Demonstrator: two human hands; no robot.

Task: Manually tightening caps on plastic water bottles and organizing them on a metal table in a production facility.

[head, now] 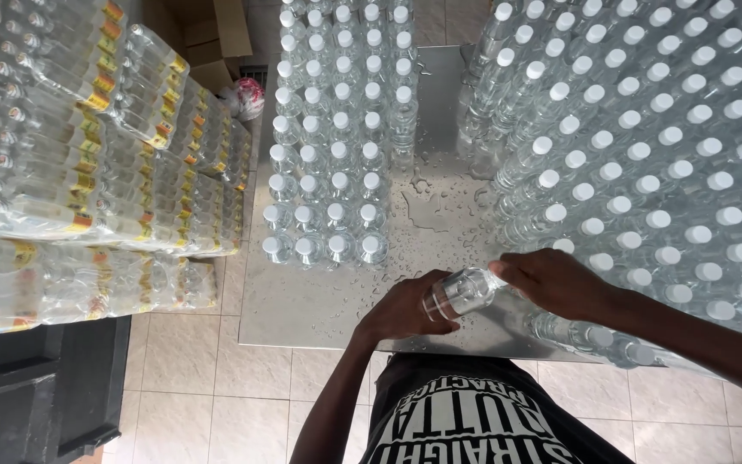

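Both hands' fingers grip clear bottle (461,292) | capped bottles (646,163) crowd wet steel table (302,301)

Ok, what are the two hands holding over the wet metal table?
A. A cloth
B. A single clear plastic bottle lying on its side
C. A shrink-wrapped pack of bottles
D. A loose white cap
B: the left hand and right hand grip one clear bottle tipped sideways above the table.

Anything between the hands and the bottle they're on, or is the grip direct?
Nothing visible. The left hand wraps the base end of the clear bottle, held tilted over the wet metal table; the right hand covers its cap end. The standing white-capped bottles are alongside, not between.
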